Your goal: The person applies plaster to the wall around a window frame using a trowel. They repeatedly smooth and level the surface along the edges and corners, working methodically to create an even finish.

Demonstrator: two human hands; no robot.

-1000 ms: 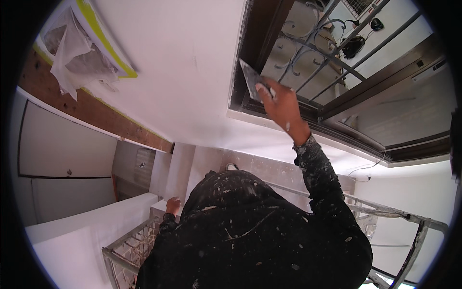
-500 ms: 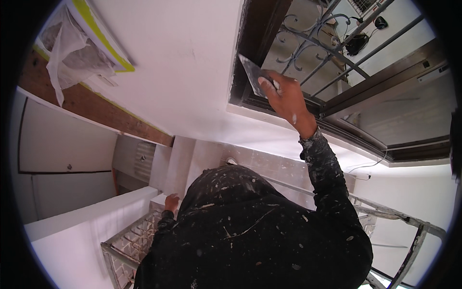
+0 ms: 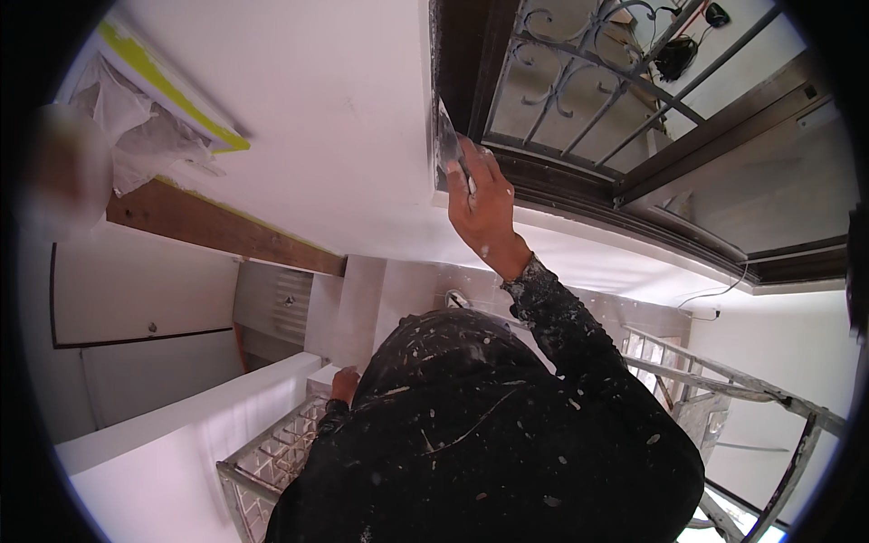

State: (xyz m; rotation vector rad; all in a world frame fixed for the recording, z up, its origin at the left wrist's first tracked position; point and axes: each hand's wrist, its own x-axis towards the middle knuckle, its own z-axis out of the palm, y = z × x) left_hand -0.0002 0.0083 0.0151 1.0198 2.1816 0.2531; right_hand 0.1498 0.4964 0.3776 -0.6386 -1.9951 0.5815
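Note:
My right hand (image 3: 486,204) grips a flat metal putty knife (image 3: 449,145), its fingers closed round the handle. The blade lies against the narrow wall edge beside the dark window frame (image 3: 474,68), close to the lower corner of the opening. Pale smears mark the hand and the black sleeve. Low on the left, my left hand (image 3: 343,385) is at a small white ledge (image 3: 323,374), beside a metal lattice frame (image 3: 272,452). Its fingers are small and partly hidden, so their grip does not show.
Scrolled metal bars (image 3: 579,68) cross the window. A metal scaffold frame (image 3: 751,389) stands at right. Clear plastic sheeting (image 3: 136,127) hangs by a yellow-edged panel (image 3: 167,77) above a wooden beam (image 3: 217,226). A blurred brown and white shape (image 3: 68,172) is at far left.
My right hand and the putty knife have moved left, from over the window frame to the wall edge, with the blade turned more upright. The blurred shape has appeared at far left.

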